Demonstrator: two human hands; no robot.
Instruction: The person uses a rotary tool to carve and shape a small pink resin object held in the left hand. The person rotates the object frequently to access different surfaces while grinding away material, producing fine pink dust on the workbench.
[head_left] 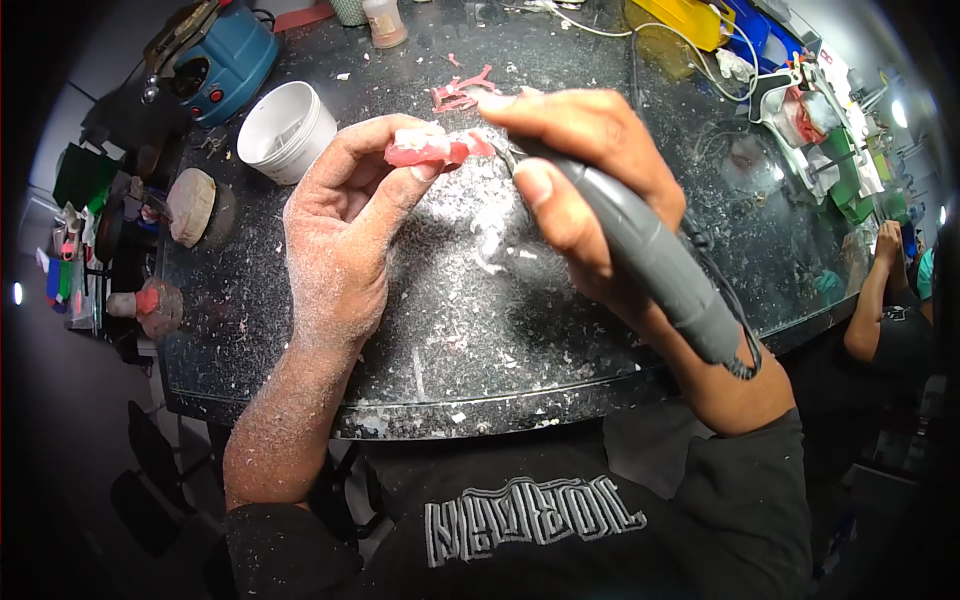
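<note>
My left hand (340,240), coated in pale dust, pinches a small pink and white denture (425,150) between thumb and fingers. In my right hand (590,140) is a dark grey rotary handpiece (650,260), gripped like a pen, with its cord trailing from the rear end. The handpiece's thin metal tip meets or nearly meets the denture's right end; contact is hard to make out. Below them, white powder and shavings (488,235) lie on the dark speckled worktop (440,340). Branching pink scraps (462,95) rest just beyond my hands.
A white tub (287,135) and a round pale block (191,207) stand to the left, with a blue machine (228,65) behind. Far right are a yellow bin (690,22) and a white-framed device (800,115). Another person's arm (872,290) shows at the right edge.
</note>
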